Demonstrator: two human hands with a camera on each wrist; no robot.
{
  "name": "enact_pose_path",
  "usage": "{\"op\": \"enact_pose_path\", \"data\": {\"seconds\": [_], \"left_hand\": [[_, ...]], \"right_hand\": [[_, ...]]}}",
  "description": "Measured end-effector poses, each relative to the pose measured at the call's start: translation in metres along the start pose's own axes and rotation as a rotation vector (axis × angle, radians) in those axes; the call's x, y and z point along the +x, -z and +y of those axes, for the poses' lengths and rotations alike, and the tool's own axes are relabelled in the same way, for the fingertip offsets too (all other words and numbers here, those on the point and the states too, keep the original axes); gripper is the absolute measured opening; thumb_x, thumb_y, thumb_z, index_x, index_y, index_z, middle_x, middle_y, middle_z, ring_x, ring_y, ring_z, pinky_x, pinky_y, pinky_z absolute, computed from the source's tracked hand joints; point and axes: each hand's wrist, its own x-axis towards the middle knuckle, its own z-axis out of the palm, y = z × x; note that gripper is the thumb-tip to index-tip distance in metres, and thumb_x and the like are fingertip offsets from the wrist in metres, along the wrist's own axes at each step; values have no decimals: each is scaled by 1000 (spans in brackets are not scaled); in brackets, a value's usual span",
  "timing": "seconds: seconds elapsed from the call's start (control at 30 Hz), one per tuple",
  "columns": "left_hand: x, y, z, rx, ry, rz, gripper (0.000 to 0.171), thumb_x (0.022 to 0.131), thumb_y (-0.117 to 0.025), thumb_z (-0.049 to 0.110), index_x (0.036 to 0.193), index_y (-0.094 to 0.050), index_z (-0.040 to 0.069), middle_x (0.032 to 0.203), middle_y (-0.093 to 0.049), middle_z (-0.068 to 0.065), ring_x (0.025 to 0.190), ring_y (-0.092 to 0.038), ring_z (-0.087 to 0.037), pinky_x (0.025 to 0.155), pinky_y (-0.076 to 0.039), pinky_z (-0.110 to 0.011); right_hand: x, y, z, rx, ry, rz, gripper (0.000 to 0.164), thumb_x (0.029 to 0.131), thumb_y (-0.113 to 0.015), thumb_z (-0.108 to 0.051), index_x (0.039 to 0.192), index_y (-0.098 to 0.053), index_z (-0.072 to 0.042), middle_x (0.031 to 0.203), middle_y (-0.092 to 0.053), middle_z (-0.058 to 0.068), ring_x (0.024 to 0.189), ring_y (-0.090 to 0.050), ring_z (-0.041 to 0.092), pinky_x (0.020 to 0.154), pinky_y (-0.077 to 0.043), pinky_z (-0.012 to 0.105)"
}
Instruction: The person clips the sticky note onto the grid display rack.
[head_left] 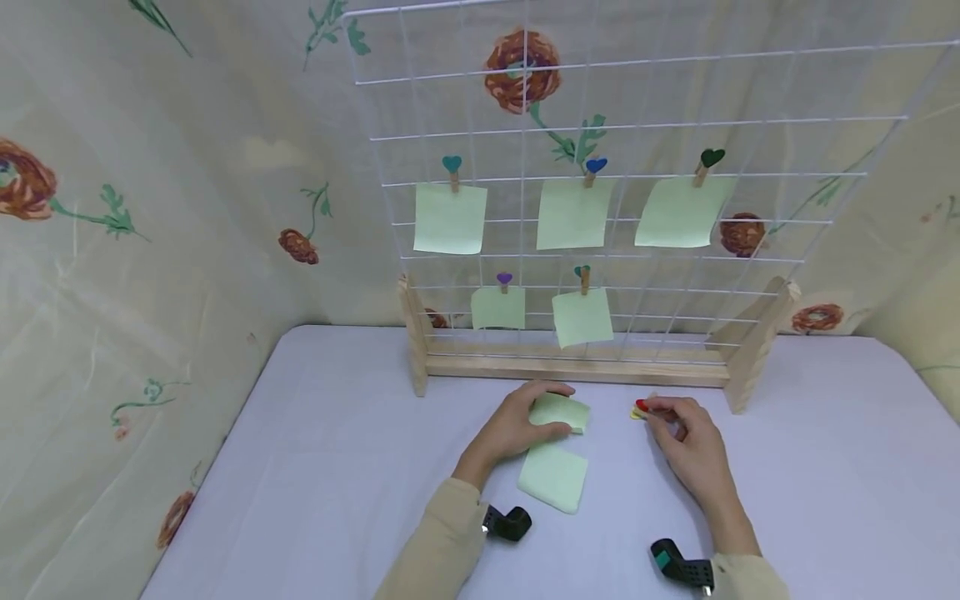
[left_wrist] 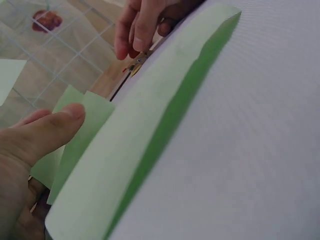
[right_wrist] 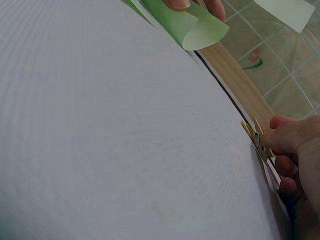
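In the head view my left hand (head_left: 512, 425) holds a pale green paper note (head_left: 561, 412) by its left side, between thumb and fingers. A second green note (head_left: 555, 477) lies on the table just below it; in the left wrist view one edge of this note (left_wrist: 145, 125) curls up. My right hand (head_left: 693, 446) pinches a small wooden clothespin (right_wrist: 262, 145) with its fingertips, low over the table. A red heart (head_left: 641, 405) shows at those fingertips, with a yellow piece (head_left: 636, 414) beside it. Whether the yellow piece belongs to another clothespin, I cannot tell.
Behind the hands stands a white wire grid (head_left: 637, 127) on a wooden base (head_left: 577, 368). Several green notes (head_left: 450, 218) hang from it by heart-topped clothespins (head_left: 453, 175). A white cloth covers the table (head_left: 322, 467); a floral curtain (head_left: 150, 333) surrounds it.
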Motion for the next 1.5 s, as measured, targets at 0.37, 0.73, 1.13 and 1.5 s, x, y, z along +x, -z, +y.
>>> {"op": "enact_pose_path", "data": {"seconds": [0.37,0.73,1.13,1.5], "left_hand": [[1,0,-4,71,-37,113,28,77,-76,36,101,-64,29,120,-59,11,119,-52,-8,106,-39,-30],[-3,-3,-4,55,74,114,54,73,-77,44,123,-58,37,129,-53,14,125,-48,-10,107,-39,-36],[0,-1,1,-52,24,127,44,93,-50,51,131,-55,30,130,-53,10,119,-50,-9,103,-42,-35],[0,0,0,-114,-35,149,31,99,-48,24,128,-59,20,128,-57,3,105,-53,-11,83,-46,-22]], "right_hand": [[1,-1,1,-37,18,-45,23,86,-66,-8,109,-68,-10,96,-64,3,80,-45,1,63,-34,17],[-2,-6,-2,-69,-10,-110,28,85,-70,-18,112,-65,-12,92,-61,-1,77,-46,7,64,-36,21],[-1,-2,-2,-69,-35,-75,23,87,-67,-16,110,-65,-13,91,-63,-1,74,-46,6,61,-36,20],[0,-1,0,8,-20,-12,23,92,-60,-10,115,-61,-10,91,-57,2,74,-43,1,60,-36,15]]}}
